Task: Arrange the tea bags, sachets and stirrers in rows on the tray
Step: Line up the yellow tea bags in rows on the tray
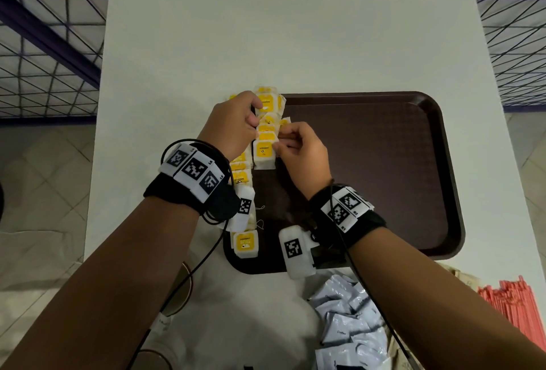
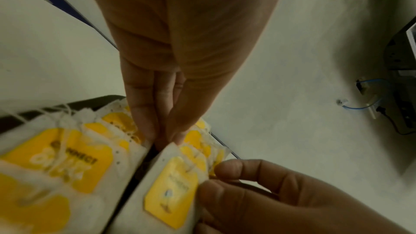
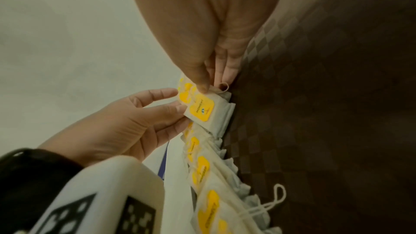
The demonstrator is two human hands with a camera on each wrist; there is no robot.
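Tray (image 1: 384, 162): dark brown, textured floor, raised rim; lies on the white tabletop (image 1: 295, 44), toward its right and near side

Tea bags (image 1: 240, 176): white paper with yellow tags, laid overlapping in 1 row along the tray's left edge, running from the far corner to the near corner; strings trail loose onto the tray floor beside the row; the nearest bag (image 1: 245, 244) sits at the near-left corner, partly under the left wrist band

Held tea bag (image 1: 263, 153): tag upward, raised at the middle of the row, just right of it over the tray floor

Left hand (image 1: 233, 124): fingers curled, pinching the held tea bag at its left edge; it covers the row's upper part in the head view, and the left wrist view shows the fingertips (image 2: 148, 131) set close together at the bags

Right hand (image 1: 298, 153): thumb and forefinger pinch the held tea bag's right corner, other fingers curled; its forearm crosses the tray's near-left part

Sachets (image 1: 348, 319): pale blue-white, heaped loose on the tabletop near the person, off the tray, partly hidden by the right forearm

Stirrers (image 1: 514, 310): red, bundled at the near-right edge of the view, off the tray

Surroundings: wire grid panels (image 1: 50, 53) either side of the tabletop, tiled floor (image 1: 38, 186) at left
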